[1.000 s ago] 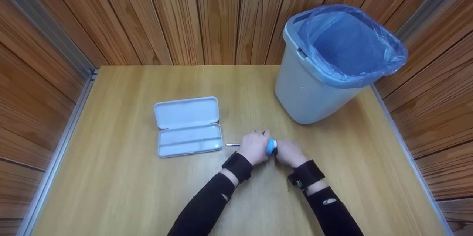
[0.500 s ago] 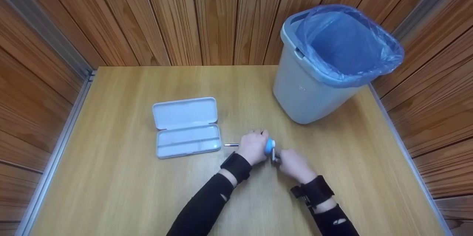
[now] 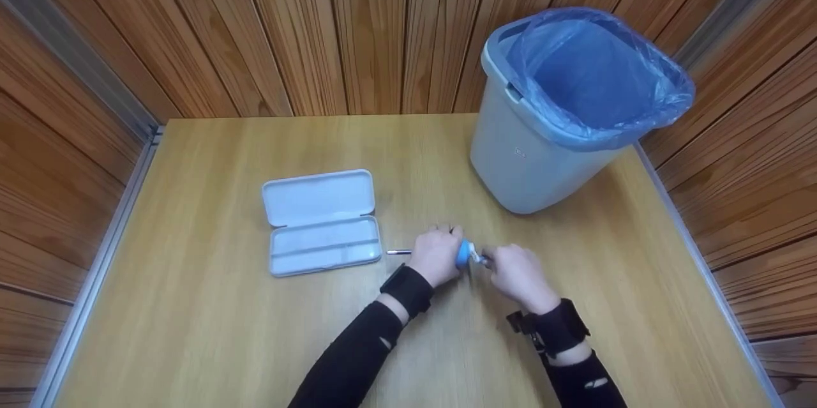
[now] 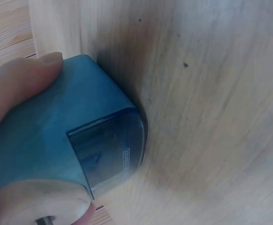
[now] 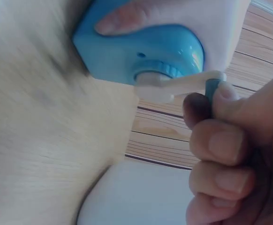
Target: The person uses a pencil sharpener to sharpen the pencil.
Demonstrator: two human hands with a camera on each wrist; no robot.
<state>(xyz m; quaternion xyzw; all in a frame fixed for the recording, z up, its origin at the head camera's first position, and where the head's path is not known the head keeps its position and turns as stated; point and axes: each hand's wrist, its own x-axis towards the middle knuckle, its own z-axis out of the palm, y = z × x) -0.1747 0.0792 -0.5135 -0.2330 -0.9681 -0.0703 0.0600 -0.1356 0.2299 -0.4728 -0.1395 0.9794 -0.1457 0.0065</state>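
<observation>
A blue hand-crank pencil sharpener point(image 5: 113, 58) lies on the table, mostly covered by my left hand point(image 3: 435, 256) in the head view. That hand grips its body, with the thumb on top in the left wrist view, beside a dark see-through shavings drawer point(image 4: 110, 150). From the sharpener's left side sticks out a thin dark pencil point(image 3: 399, 252). On the opposite side, my right hand point(image 3: 518, 274) pinches the blue-green knob point(image 5: 211, 88) of the white crank point(image 5: 185, 85) between thumb and index finger. Its other fingers are curled.
Left of the hands lies an open pale pencil case point(image 3: 324, 246), lid folded back. A light grey bin point(image 3: 530, 159) with a blue bag point(image 3: 600, 82) stands at the back right. Small dark specks point(image 4: 185, 64) dot the table point(image 3: 210, 331). Wooden panels point(image 3: 373, 31) enclose it.
My right hand has swung down, outward and then back up, turning the crank to a new angle. My left hand and the sharpener have stayed in place.
</observation>
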